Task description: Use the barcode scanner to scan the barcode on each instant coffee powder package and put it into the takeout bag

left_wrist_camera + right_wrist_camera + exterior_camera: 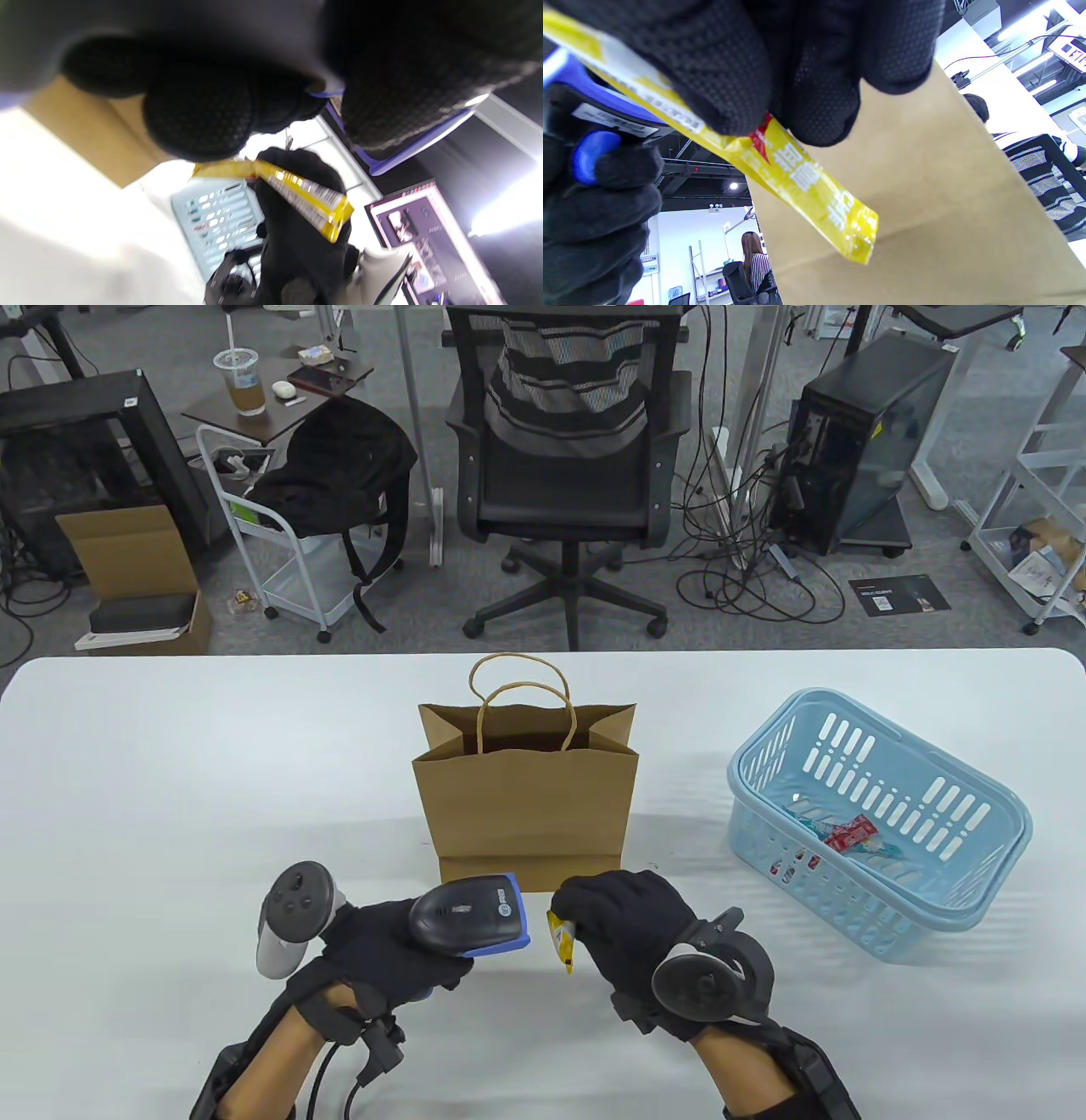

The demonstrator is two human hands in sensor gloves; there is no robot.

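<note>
My left hand (382, 959) grips a grey barcode scanner (471, 912) with a blue front edge, its head pointing right. Just beside that head, my right hand (624, 920) pinches a yellow instant coffee stick (560, 943) and holds it above the table. The right wrist view shows the stick (806, 182) slanting down from my fingertips (814, 84), with the scanner's blue edge (606, 101) close on the left. The stick (305, 197) also shows in the left wrist view. A brown paper takeout bag (526, 802) stands open and upright right behind both hands.
A light blue plastic basket (878, 823) sits tilted to the right of the bag, with a few red and blue packets (848, 836) inside. Beyond the white table's far edge (543, 655) stands an office chair (568, 466).
</note>
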